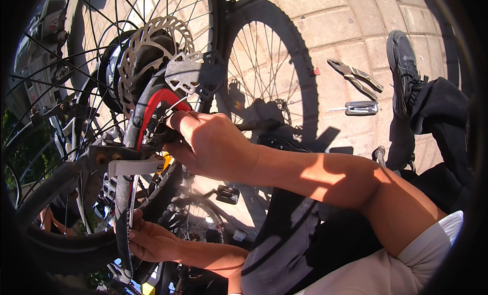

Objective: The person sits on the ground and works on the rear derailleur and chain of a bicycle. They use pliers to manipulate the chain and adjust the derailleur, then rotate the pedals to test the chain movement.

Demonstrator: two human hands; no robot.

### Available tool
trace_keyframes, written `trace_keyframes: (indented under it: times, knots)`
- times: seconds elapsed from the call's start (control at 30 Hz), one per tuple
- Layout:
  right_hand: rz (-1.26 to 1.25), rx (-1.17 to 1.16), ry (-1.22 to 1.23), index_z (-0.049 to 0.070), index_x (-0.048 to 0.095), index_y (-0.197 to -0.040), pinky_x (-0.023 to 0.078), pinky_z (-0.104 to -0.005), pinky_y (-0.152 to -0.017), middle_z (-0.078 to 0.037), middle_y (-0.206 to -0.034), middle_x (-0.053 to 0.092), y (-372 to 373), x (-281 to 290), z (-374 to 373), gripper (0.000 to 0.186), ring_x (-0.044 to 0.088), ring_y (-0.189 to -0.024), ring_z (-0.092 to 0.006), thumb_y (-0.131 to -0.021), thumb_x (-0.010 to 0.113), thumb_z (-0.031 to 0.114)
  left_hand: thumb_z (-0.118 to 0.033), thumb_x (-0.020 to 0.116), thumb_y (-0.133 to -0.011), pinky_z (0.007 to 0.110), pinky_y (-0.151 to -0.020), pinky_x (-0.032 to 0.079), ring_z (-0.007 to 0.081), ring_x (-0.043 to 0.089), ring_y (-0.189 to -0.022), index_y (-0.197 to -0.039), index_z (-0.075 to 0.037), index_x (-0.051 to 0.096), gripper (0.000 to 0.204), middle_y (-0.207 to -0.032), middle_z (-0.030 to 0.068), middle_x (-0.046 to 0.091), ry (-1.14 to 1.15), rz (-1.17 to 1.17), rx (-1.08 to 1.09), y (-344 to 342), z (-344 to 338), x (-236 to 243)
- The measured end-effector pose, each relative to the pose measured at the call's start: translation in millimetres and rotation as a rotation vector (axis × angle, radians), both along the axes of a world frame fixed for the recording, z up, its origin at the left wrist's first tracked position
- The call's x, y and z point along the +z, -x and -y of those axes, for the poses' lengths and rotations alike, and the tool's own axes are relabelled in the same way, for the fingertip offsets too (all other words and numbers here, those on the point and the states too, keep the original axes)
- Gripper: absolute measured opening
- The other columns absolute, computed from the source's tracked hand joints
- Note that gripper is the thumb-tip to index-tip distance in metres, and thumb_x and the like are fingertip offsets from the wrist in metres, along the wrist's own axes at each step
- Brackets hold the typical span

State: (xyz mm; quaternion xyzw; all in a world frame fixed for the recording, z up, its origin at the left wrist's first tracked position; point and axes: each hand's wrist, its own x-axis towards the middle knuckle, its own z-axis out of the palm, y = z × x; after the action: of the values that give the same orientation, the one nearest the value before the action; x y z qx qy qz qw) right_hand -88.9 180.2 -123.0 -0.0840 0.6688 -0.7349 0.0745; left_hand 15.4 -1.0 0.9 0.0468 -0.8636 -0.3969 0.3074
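Note:
A bicycle wheel with a silver disc brake rotor (152, 56) stands close in front of me. Beside the rotor runs a black frame tube with a red inner stripe (152, 107). My right hand (213, 142) is closed near the brake parts beside this tube; its fingertips and whatever they grip are hidden. Lower down, my left hand (155, 240) has its fingers bent together against a dark tube (122, 218), where a thin cable runs along. What lies between those fingers is not clear. A perforated metal plate (195, 74) sits above my right hand.
On the paving to the right lie pliers (356, 77) and a folding multi-tool (361, 108). My shoe (404, 66) is beyond them. A pedal (227, 194) and chain parts are below my right forearm. The wheel's shadow falls across the tiles.

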Motion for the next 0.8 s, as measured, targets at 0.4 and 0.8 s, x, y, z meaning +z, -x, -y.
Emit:
trace_keyframes:
  times: [0.4, 0.8]
  knots:
    - [-0.057, -0.073, -0.008, -0.005, 0.057, -0.099, 0.052, -0.0417, -0.065, -0.021, -0.08, 0.064, -1, -6, 5, 0.032, 0.064, -0.071, -0.0371, -0.08, 0.068, 0.018, -0.017, 0.046, -0.1, 0.035, -0.083, 0.055, 0.0257, 0.064, -0.095, -0.12, 0.006, 0.052, 0.031, -0.107, 0.0208, 0.062, 0.218, 0.117, 0.034, -15, 12, 4]
    - [-0.051, -0.053, -0.014, -0.004, 0.056, -0.096, 0.052, -0.0419, -0.062, -0.02, -0.076, 0.063, 2, -4, -1, 0.029, 0.064, -0.067, -0.0372, -0.08, 0.067, 0.018, -0.015, 0.042, -0.101, 0.037, -0.09, 0.054, 0.0293, 0.064, -0.102, -0.121, 0.007, 0.053, 0.032, -0.108, 0.0216, 0.063, 0.16, 0.138, 0.064, -8, 0, 0]
